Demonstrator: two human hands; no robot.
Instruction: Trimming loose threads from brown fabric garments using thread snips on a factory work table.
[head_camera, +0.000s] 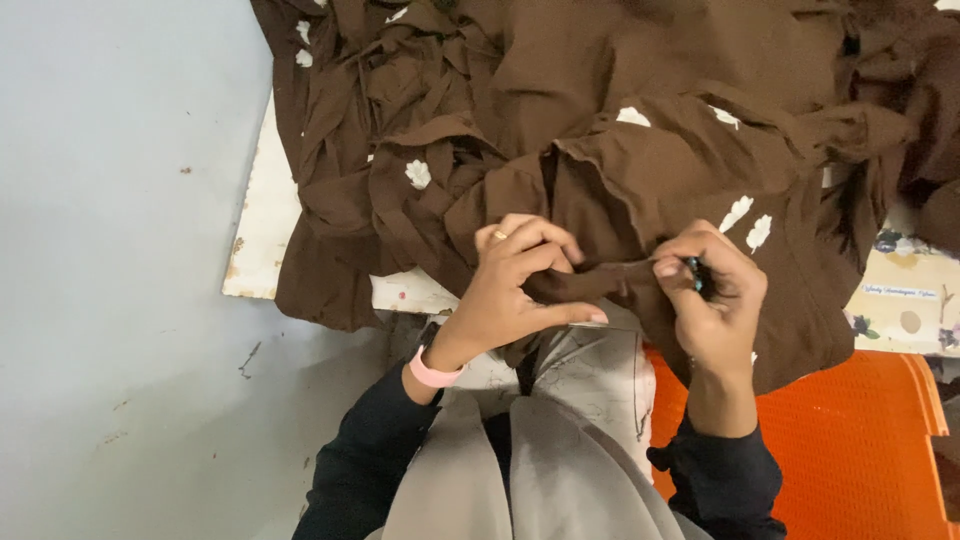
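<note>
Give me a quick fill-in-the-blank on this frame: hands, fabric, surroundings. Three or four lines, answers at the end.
1. Both hands pinch a fold of the ____ fabric that bears white patches.
2. The left hand has a ring on one finger and a ____ band at the wrist.
3. The right hand holds a small dark tool between its ____.
4. The plastic surface below the right hand is ____.

Missing words: brown; pink; fingers; orange
</note>
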